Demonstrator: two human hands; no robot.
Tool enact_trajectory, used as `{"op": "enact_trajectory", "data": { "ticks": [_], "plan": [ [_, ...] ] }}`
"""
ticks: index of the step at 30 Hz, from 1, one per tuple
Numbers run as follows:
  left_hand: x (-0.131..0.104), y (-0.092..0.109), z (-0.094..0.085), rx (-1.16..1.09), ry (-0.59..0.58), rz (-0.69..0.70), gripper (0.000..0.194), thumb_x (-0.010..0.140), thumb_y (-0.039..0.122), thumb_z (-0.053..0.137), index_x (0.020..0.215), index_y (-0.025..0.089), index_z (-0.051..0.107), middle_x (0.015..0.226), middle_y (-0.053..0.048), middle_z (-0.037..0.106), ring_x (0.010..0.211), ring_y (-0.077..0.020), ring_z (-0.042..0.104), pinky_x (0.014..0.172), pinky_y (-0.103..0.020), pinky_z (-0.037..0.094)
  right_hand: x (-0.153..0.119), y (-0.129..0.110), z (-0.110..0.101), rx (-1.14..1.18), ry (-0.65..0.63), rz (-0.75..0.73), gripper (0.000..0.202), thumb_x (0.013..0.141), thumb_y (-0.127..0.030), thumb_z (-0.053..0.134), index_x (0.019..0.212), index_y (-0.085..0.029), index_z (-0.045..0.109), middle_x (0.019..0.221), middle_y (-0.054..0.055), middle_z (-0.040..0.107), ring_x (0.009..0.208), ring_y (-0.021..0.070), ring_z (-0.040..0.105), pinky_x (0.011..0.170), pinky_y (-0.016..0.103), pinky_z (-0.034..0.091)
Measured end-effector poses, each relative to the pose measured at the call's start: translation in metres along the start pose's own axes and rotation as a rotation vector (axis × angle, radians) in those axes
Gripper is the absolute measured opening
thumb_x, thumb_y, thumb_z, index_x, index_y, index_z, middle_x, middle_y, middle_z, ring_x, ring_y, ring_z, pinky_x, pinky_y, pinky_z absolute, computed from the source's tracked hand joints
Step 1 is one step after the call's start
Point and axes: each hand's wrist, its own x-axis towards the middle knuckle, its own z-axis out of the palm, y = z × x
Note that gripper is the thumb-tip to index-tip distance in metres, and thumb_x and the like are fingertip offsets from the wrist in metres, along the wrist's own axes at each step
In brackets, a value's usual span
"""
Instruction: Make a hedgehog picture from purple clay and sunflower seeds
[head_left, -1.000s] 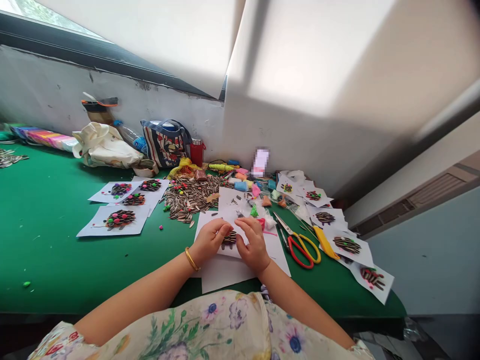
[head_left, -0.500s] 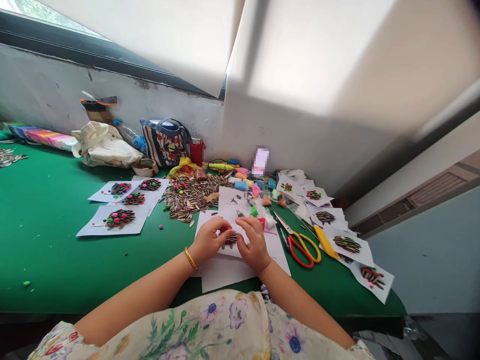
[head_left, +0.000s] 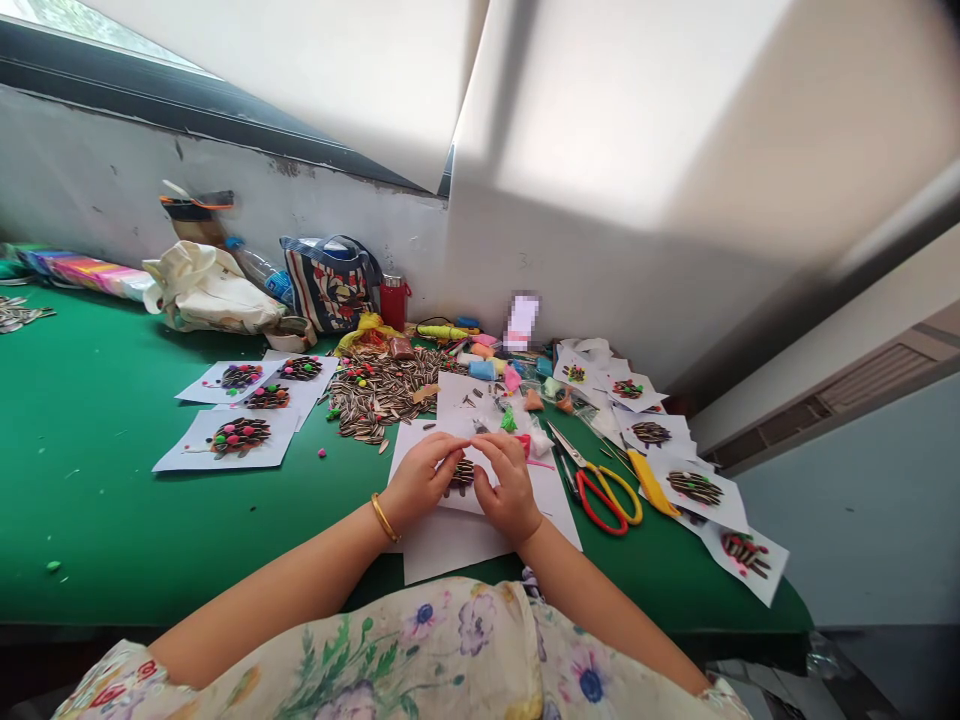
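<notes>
My left hand (head_left: 421,482), a gold bangle at its wrist, is over white paper (head_left: 450,550) with its fingers pressed together. My right hand (head_left: 511,492) faces it, fingers curled, and the fingertips of both hands meet. Anything pinched between them is too small to make out. Below the fingertips a dark striped seed figure (head_left: 461,476) lies on the paper, partly covered by my left hand. Behind my hands are a heap of striped seeds (head_left: 390,390), green clay (head_left: 508,419) and pink clay (head_left: 523,442).
Red and yellow scissors (head_left: 600,492) lie right of my hands, beside a yellow tool (head_left: 652,484). Sheets with seed figures stand at left (head_left: 259,455) and right (head_left: 731,510). Along the wall are a striped bag (head_left: 330,290), a white bag (head_left: 217,295) and a red flask (head_left: 393,303).
My left fingertips have shifted slightly up and right to meet my right fingertips. More of the seed figure shows beneath, and the red bit seen at my left fingers no longer shows.
</notes>
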Motion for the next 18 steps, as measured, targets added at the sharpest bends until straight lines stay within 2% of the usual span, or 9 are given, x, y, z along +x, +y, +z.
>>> {"op": "enact_trajectory", "data": {
  "ticks": [3, 5, 7, 12, 18],
  "plan": [
    [-0.0006, 0.0015, -0.0011, 0.04, -0.017, -0.039, 0.013, 0.094, 0.028, 0.055, 0.094, 0.019, 0.064, 0.087, -0.004, 0.065, 0.083, -0.0168, 0.058, 0.077, -0.031, 0.047, -0.0005, 0.0003, 0.0001, 0.001, 0.002, -0.001, 0.042, 0.088, -0.015, 0.05, 0.128, -0.025, 0.054, 0.12, 0.008, 0.06, 0.114, 0.0241, 0.054, 0.102, 0.048, 0.043],
    [-0.001, 0.0023, -0.0018, 0.07, -0.005, -0.073, 0.015, 0.089, 0.032, 0.063, 0.082, 0.018, 0.061, 0.079, -0.002, 0.062, 0.075, -0.0162, 0.055, 0.07, -0.03, 0.046, -0.001, 0.0004, 0.0001, 0.001, 0.001, -0.002, 0.042, 0.088, -0.015, 0.05, 0.128, -0.025, 0.054, 0.121, 0.008, 0.06, 0.114, 0.0243, 0.054, 0.102, 0.048, 0.043],
    [-0.0012, 0.0023, -0.0017, 0.066, 0.014, -0.079, 0.015, 0.089, 0.032, 0.063, 0.083, 0.019, 0.062, 0.08, -0.002, 0.062, 0.074, -0.0162, 0.055, 0.07, -0.03, 0.046, -0.0013, 0.0005, 0.0003, -0.002, 0.001, 0.001, 0.042, 0.088, -0.015, 0.05, 0.128, -0.025, 0.054, 0.121, 0.008, 0.06, 0.114, 0.0242, 0.054, 0.102, 0.048, 0.042],
    [-0.0002, 0.0011, 0.0003, -0.018, 0.027, -0.01, 0.019, 0.097, 0.024, 0.048, 0.106, 0.021, 0.064, 0.097, -0.006, 0.066, 0.091, -0.0176, 0.06, 0.083, -0.034, 0.049, -0.0014, 0.0003, 0.0008, -0.001, 0.001, 0.009, 0.043, 0.088, -0.015, 0.049, 0.129, -0.026, 0.054, 0.121, 0.008, 0.06, 0.114, 0.0243, 0.055, 0.102, 0.049, 0.043],
    [-0.0009, 0.0035, -0.0025, 0.028, -0.009, -0.029, 0.012, 0.093, 0.027, 0.056, 0.09, 0.02, 0.065, 0.085, -0.003, 0.066, 0.081, -0.0168, 0.059, 0.076, -0.032, 0.049, -0.0012, 0.0003, -0.0001, -0.013, -0.004, 0.01, 0.043, 0.088, -0.015, 0.049, 0.129, -0.025, 0.054, 0.121, 0.008, 0.06, 0.114, 0.0245, 0.055, 0.102, 0.049, 0.043]
  ]
}}
